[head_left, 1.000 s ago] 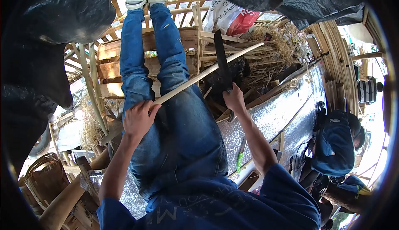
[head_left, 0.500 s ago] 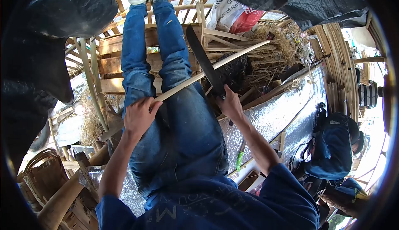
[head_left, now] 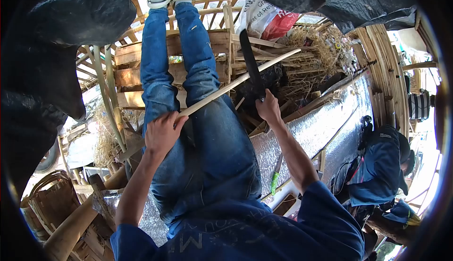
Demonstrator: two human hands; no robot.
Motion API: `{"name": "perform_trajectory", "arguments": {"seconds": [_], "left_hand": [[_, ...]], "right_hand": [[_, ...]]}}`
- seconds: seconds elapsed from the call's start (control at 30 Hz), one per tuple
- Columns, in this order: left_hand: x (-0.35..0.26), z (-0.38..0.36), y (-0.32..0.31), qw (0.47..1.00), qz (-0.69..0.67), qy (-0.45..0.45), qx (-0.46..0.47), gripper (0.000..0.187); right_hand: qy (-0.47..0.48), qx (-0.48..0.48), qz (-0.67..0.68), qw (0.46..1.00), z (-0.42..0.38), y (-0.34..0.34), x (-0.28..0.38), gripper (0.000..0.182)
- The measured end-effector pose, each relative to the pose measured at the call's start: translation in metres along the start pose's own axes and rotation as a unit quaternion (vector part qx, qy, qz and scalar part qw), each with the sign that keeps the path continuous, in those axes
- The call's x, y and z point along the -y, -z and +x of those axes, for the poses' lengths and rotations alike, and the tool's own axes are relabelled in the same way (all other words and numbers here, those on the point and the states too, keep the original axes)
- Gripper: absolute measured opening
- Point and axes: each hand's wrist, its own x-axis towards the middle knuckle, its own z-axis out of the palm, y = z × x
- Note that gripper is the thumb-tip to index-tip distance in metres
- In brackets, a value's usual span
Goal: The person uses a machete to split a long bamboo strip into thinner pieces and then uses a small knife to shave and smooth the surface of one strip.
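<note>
My left hand (head_left: 163, 131) is closed around a long pale bamboo strip (head_left: 222, 91), which slants across my thighs to the upper right. A flat end of the strip shows below that hand, beside my leg. My right hand (head_left: 269, 108) grips a machete (head_left: 251, 60) at its handle, mostly hidden by the fingers. The dark blade points up and slightly left, crossing the strip toward its far half. Jeans-clad legs stretch forward beneath both hands.
A green-handled knife (head_left: 275, 178) lies by my right thigh near a silver foil sheet (head_left: 311, 124). Straw (head_left: 325, 53) and a printed sack (head_left: 264, 15) are ahead right. Another person (head_left: 377, 166) sits at right. A woven basket (head_left: 54, 199) is at lower left; black plastic (head_left: 37, 81) hangs left.
My right hand has moved slightly up and right with the machete, whose blade stands more upright. The strip's far end has shifted slightly left and down. The person at right has moved.
</note>
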Motion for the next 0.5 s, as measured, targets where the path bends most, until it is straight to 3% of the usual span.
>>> {"name": "perform_trajectory", "arguments": {"seconds": [0.1,0.17,0.23,0.3,0.37,0.43,0.5], "left_hand": [[0.001,0.001,0.003,1.000,0.000,-0.001,-0.007,0.029],[-0.001,0.001,0.002,1.000,-0.011,0.009,0.008,0.030],[-0.002,0.003,0.002,1.000,0.021,-0.005,0.008,0.031],[0.002,0.003,0.000,1.000,0.016,-0.006,0.004,0.032],[0.002,0.003,-0.001,1.000,0.006,-0.007,0.004,0.032],[0.000,0.005,0.001,1.000,0.014,-0.007,0.005,0.033],[-0.002,0.007,0.002,1.000,0.017,-0.005,0.017,0.033]], "right_hand": [[0.004,-0.004,-0.031,1.000,-0.029,0.003,0.014,0.050],[0.008,0.047,-0.044,0.998,-0.034,0.011,0.006,0.054],[-0.011,0.072,0.009,0.997,-0.022,0.011,-0.012,0.056],[0.031,0.067,0.006,0.997,-0.021,0.011,-0.019,0.061],[-0.150,0.187,0.255,0.937,-0.035,0.027,-0.004,0.060],[-0.121,0.228,0.319,0.912,-0.043,0.036,0.000,0.064],[-0.147,0.229,0.567,0.778,-0.060,0.046,0.008,0.071]]}}
